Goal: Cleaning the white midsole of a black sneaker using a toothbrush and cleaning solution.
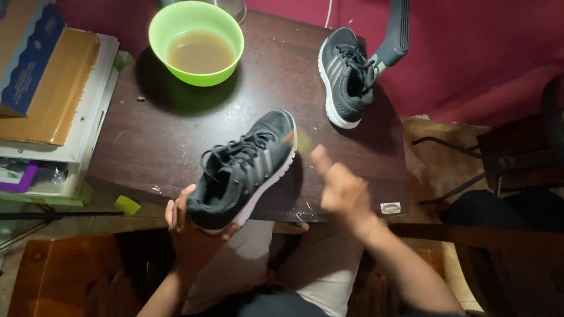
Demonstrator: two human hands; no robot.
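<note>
We are at the dark wooden surface (176,147) with a pair of dark grey sneakers in front of us. Our left hand (188,232) cups the heel of the near sneaker (247,167), fingers wrapped up around its back edge, so the shoe rests toe-forward on the surface with its heel hanging over the near edge above our lap. Our right hand (341,188) holds nothing: it hovers just to the right of the shoe's white sole, loosely curled, with one finger raised toward the toe.

The second sneaker (346,76) lies well apart at the far right corner, laces up, beside a grey chair arm (393,35). A green bowl (196,42) of murky brownish water stands at the far side of the surface, near neither hand. Small specks and damp patches dot the wood around the near shoe.

We judge that the work on the near shoe is under way but unfinished. We see no brush or cloth in either hand. The far shoe sits aside, and we cannot tell whether it is already done.
</note>
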